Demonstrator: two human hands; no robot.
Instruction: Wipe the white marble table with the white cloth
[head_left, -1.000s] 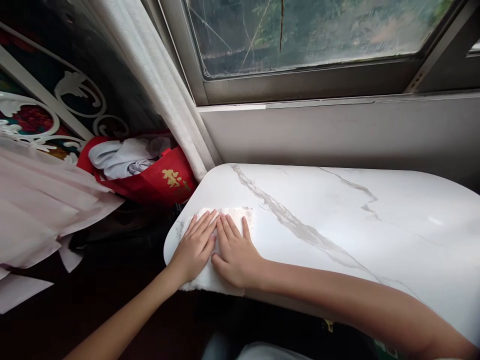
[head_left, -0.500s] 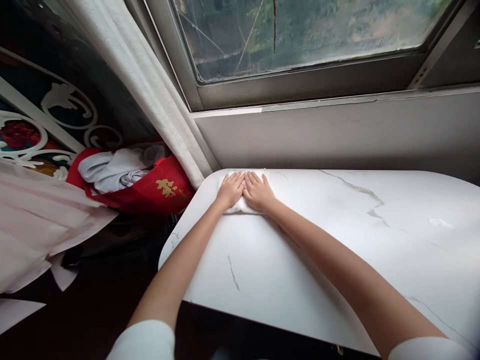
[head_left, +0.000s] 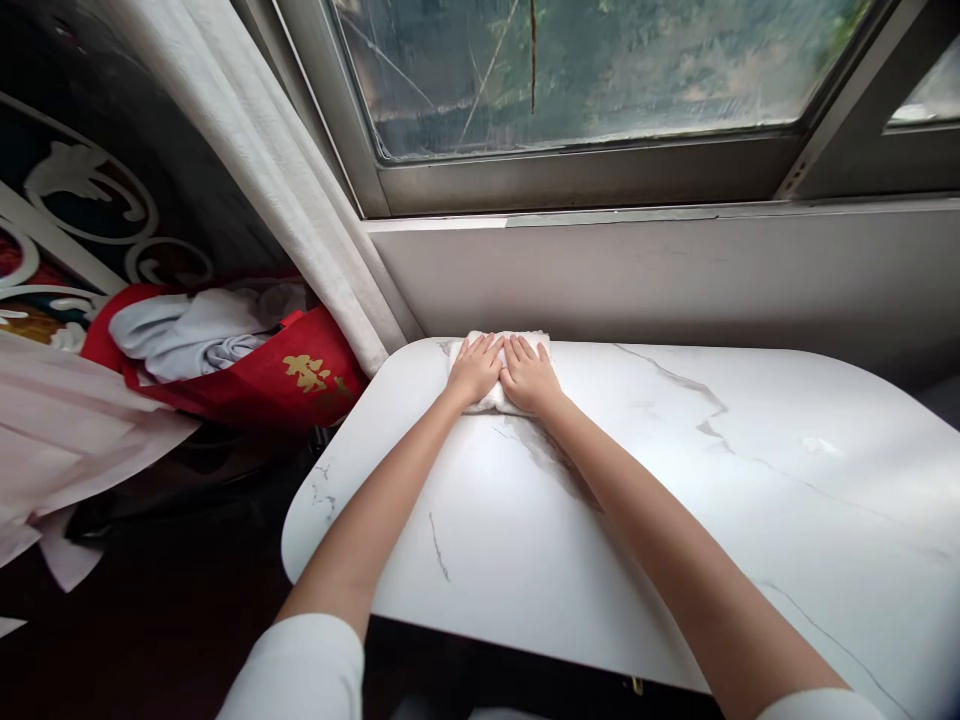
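Observation:
Both arms reach forward across a white marbled table. My left hand lies flat with outstretched fingers on a folded white cloth near the table's far edge. Beside it, my right hand presses flat on the same cloth, its thumb close to the left hand. The palms cover much of the cloth; its edges show above and below them. Neither hand has its fingers closed around anything.
A grey wall and a metal-framed window rise behind the table. At left hang a pale curtain and pink fabric. A red bag holding light grey clothes stands beside the table's left end.
Both hands and the cloth have slid to the right along the table's far edge. The view has also shifted slightly right, so the bag and curtain sit further left.

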